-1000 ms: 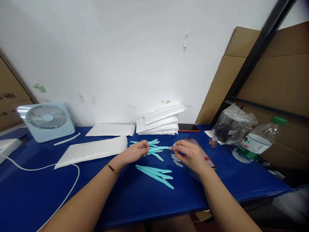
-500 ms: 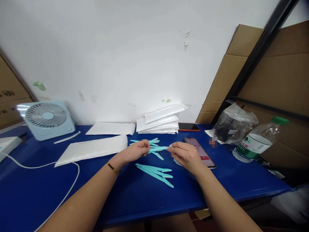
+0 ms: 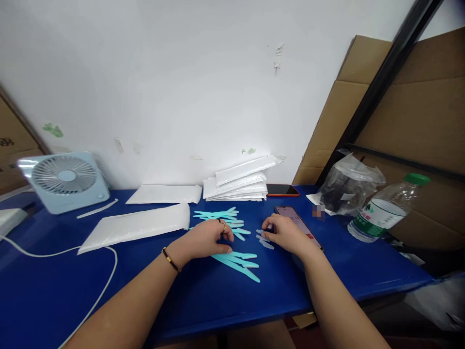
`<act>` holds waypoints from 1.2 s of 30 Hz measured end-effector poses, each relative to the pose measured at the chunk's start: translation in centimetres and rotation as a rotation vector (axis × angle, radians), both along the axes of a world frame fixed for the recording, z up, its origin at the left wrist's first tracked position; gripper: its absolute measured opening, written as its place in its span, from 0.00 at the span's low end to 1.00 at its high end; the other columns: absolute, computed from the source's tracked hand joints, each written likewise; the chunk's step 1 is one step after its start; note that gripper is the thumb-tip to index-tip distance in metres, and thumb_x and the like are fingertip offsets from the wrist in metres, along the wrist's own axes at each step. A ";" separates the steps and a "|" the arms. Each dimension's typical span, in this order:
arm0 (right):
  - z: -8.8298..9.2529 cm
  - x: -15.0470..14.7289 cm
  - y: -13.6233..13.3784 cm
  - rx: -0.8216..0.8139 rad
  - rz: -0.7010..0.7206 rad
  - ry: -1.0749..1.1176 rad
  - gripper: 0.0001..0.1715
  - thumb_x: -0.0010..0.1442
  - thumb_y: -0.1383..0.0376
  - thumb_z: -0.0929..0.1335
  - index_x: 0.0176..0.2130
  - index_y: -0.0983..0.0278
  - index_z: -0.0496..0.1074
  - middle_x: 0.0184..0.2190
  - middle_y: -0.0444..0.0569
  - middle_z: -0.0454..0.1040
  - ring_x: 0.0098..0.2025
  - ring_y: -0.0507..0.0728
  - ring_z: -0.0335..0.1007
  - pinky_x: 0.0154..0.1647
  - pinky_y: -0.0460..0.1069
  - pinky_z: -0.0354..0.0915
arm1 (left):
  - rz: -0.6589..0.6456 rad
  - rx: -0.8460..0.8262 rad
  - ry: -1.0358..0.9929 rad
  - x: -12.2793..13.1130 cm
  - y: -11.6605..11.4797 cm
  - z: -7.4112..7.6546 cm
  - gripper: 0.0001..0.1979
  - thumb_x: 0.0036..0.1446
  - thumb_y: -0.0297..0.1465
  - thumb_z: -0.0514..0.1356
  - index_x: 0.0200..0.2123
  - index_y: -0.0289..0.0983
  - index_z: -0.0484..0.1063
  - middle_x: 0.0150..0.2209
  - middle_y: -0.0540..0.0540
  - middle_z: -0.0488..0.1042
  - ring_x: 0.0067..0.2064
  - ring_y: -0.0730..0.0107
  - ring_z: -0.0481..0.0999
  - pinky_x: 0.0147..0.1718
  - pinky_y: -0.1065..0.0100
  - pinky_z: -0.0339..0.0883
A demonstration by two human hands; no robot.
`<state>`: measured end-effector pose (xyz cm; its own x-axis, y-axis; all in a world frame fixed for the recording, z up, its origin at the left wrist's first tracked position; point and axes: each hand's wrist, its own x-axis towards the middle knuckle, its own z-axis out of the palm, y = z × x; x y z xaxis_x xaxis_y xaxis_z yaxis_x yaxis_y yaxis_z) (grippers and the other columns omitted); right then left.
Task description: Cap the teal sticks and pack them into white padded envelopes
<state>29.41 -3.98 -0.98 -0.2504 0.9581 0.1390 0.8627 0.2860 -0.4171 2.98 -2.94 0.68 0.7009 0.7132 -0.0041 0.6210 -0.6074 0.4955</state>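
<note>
My left hand (image 3: 209, 237) hovers over turquoise eyebrow razors, its thumb and curled fingers apart with nothing visible between them. The thumb tip is at the near group of razors (image 3: 236, 264), which lie fanned out with their blade ends to the right. Partly hidden behind this hand, a farther group of razors (image 3: 218, 214) lies crisscrossed. My right hand (image 3: 286, 233) is low over several small clear blade caps (image 3: 267, 244). Its thumb and forefinger are slightly apart at the caps, and no held item shows.
White padded mailers (image 3: 236, 189) are stacked by the wall, with two more mailers (image 3: 138, 225) to the left. A phone (image 3: 303, 225) lies beside my right hand. Another phone (image 3: 282, 190), a bottle (image 3: 379, 211), a bagged cup (image 3: 348, 189), a fan (image 3: 67, 182) and a white cable (image 3: 115, 264) are around.
Half a second ago both hands pinched one razor between them, the right at its blade end. They have parted; the left has come nearer to me over the near razors, and the caps now show.
</note>
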 end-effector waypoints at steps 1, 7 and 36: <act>-0.1 -0.2 0.0 -0.019 0.006 -0.004 0.06 0.51 0.63 0.67 0.30 0.63 0.72 0.32 0.48 0.71 0.33 0.54 0.67 0.31 0.46 0.60 | -0.026 -0.026 0.028 0.1 -0.2 0.0 0.12 0.48 0.39 0.59 0.36 0.41 0.72 0.35 0.50 0.72 0.35 0.70 0.69 0.30 0.72 0.59; 0.2 -0.5 -0.1 0.001 -0.007 0.141 0.08 0.55 0.62 0.64 0.32 0.62 0.71 0.28 0.46 0.72 0.28 0.53 0.67 0.28 0.46 0.59 | 0.026 -0.100 0.066 0.0 -0.2 -0.5 0.09 0.53 0.37 0.55 0.30 0.39 0.71 0.30 0.50 0.71 0.29 0.73 0.66 0.25 0.73 0.56; 0.3 -3.0 -0.9 -0.191 0.160 0.620 0.17 0.53 0.55 0.67 0.37 0.65 0.73 0.21 0.46 0.72 0.26 0.53 0.70 0.26 0.47 0.64 | 0.081 0.014 -0.162 0.1 0.1 -0.1 0.08 0.59 0.33 0.46 0.33 0.39 0.63 0.29 0.52 0.66 0.29 0.73 0.62 0.30 0.71 0.57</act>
